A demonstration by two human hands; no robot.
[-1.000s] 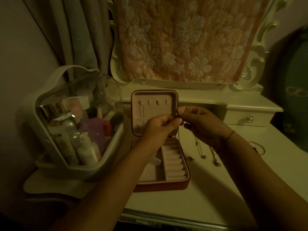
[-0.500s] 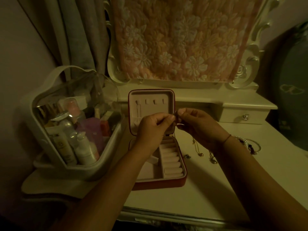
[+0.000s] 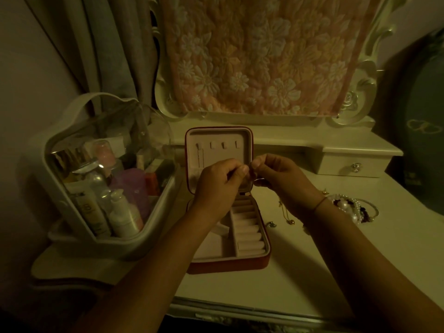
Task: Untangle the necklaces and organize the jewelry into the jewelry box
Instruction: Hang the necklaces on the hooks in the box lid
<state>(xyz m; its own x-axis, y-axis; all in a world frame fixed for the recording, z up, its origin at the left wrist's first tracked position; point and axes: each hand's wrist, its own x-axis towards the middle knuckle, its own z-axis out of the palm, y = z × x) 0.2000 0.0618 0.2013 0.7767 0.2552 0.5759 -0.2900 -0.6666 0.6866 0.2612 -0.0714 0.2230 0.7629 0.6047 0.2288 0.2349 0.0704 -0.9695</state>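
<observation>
A red jewelry box (image 3: 262,263) stands open on the white dressing table, its lid upright with small hooks and its pink tray with ring rolls facing me. My left hand (image 3: 219,186) and my right hand (image 3: 282,181) meet in front of the lid, fingertips almost touching, each pinching a thin necklace chain (image 3: 249,175) that is hard to make out in the dim light. Loose gold chains with pendants (image 3: 287,216) lie on the table right of the box. A heap of pearl and bead bracelets (image 3: 353,209) lies beyond my right wrist.
A clear cosmetics case (image 3: 103,188) full of bottles stands left of the box. A mirror frame draped with floral cloth (image 3: 262,56) rises behind. A small drawer unit (image 3: 353,165) sits at back right. The table's front edge (image 3: 240,313) runs below my arms.
My hands stay pinched together in front of the lid with only small finger movement. The view has shifted, bringing the bracelets on the right into sight.
</observation>
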